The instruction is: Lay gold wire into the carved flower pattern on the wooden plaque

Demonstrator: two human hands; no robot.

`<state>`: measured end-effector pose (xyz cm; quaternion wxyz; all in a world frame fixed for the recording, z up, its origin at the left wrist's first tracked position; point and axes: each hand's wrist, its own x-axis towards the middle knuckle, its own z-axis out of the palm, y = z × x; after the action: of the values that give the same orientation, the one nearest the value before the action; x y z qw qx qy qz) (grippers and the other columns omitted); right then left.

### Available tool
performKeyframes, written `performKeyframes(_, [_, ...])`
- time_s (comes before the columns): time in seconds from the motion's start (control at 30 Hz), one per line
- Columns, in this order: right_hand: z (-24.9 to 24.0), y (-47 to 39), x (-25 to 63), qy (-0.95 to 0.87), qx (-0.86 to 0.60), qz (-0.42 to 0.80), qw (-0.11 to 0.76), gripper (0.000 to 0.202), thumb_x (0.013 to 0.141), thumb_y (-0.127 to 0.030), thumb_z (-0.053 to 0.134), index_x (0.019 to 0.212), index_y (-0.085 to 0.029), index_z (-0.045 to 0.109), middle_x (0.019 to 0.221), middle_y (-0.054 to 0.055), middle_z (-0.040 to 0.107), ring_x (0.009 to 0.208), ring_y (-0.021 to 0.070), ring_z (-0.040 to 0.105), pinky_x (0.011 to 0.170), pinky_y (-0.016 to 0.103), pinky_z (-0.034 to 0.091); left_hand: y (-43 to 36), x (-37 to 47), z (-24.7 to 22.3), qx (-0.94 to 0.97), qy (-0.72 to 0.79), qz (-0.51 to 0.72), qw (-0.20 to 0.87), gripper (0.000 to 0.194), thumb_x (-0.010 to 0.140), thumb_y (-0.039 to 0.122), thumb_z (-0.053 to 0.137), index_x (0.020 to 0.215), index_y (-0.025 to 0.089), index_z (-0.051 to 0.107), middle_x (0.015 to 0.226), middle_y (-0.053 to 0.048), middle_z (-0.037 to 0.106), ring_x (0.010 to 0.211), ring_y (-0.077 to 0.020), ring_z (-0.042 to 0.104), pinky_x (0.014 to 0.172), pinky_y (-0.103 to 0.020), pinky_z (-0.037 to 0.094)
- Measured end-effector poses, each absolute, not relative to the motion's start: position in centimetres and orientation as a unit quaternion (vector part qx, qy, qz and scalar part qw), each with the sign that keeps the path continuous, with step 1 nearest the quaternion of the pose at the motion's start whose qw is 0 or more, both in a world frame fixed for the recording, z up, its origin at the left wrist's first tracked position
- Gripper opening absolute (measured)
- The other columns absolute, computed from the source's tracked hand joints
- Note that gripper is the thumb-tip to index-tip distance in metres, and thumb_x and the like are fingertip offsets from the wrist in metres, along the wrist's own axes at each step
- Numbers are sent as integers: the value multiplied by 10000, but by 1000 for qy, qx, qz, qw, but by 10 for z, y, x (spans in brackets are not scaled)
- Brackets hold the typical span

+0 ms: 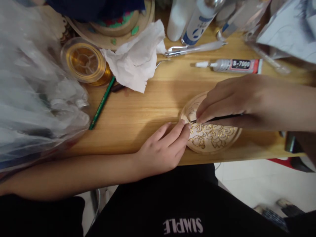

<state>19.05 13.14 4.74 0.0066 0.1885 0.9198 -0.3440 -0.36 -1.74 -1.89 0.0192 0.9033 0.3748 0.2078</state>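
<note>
A round pale wooden board (206, 149) lies near the table's front edge. Curling gold wire outlines (218, 133) cover much of its face, and finer drawn lines show on its upper left part. My right hand (229, 102) reaches over it from the right, closed around slim black tweezers (222, 117). Their metal tip meets the board's left part. At the board's left rim rest the fingertips of my left hand (166, 146), fingers stretched out, with nothing visible in them. My right hand hides part of the board.
Behind the board lies a glue tube (239, 65), with a clear-barrelled pen (195, 48) and bottles (199, 21) beyond. Leftward are crumpled tissue (138, 56), a spool of gold wire (85, 62), a green pencil (102, 103) and a plastic bag (37, 92).
</note>
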Motion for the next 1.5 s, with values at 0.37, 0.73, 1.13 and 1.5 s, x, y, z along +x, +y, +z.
performKeyframes(0.37, [42, 132, 196, 926, 115, -358, -28, 245, 974, -298, 465, 919, -236, 695, 926, -28, 737, 828, 100, 675, 693, 238, 490, -16, -4, -17, 901, 378, 210, 49, 299, 934, 147, 498, 1173, 10, 617, 1219, -119, 671, 1199, -261, 589, 957, -374, 486])
performKeyframes(0.73, [45, 121, 193, 928, 142, -341, -50, 271, 970, -256, 454, 826, -223, 681, 900, -7, 735, 766, 109, 666, 668, 265, 473, -17, -4, -17, 901, 377, 208, 50, 307, 934, 146, 496, 1181, 5, 613, 1231, -114, 666, 1204, -259, 584, 963, -374, 489])
performKeyframes(1.13, [47, 96, 199, 891, 258, -361, -92, 96, 892, -186, 598, 804, -214, 621, 821, 9, 708, 762, 129, 652, 664, 268, 496, -17, -5, -17, 905, 372, 204, 41, 305, 938, 153, 492, 1180, 19, 619, 1245, -116, 658, 1213, -261, 578, 966, -374, 487])
performKeyframes(1.5, [45, 88, 201, 887, 305, -338, -76, 172, 913, -327, 567, 807, -216, 645, 745, -3, 688, 670, 140, 637, 584, 269, 442, -16, -5, -17, 911, 361, 196, 26, 313, 919, 154, 508, 1168, 5, 625, 1241, -118, 660, 1206, -271, 579, 951, -387, 495])
